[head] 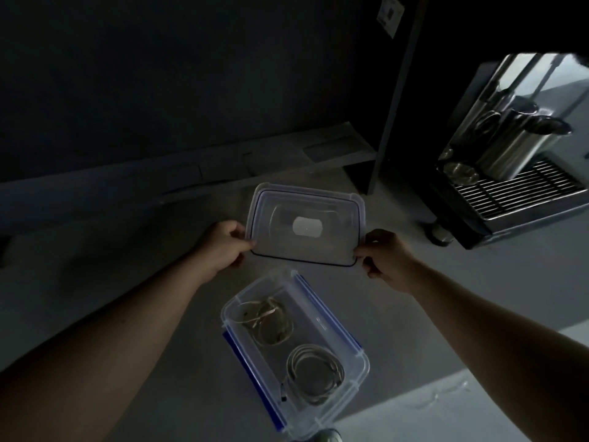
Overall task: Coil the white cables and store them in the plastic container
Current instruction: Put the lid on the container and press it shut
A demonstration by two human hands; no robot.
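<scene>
A clear plastic container with blue side clips lies open on the grey counter, near the bottom middle. Inside it rest two coiled white cables: a looser coil at the far end and a tight round coil at the near end. Above and beyond the container I hold its clear lid, roughly level, with a white label in the middle. My left hand pinches the lid's left near corner. My right hand pinches its right near corner.
A coffee machine with steel cups and a drip grate stands at the right. A dark wall and a pale ledge run behind the counter. A round metal object shows at the bottom edge. The scene is dim.
</scene>
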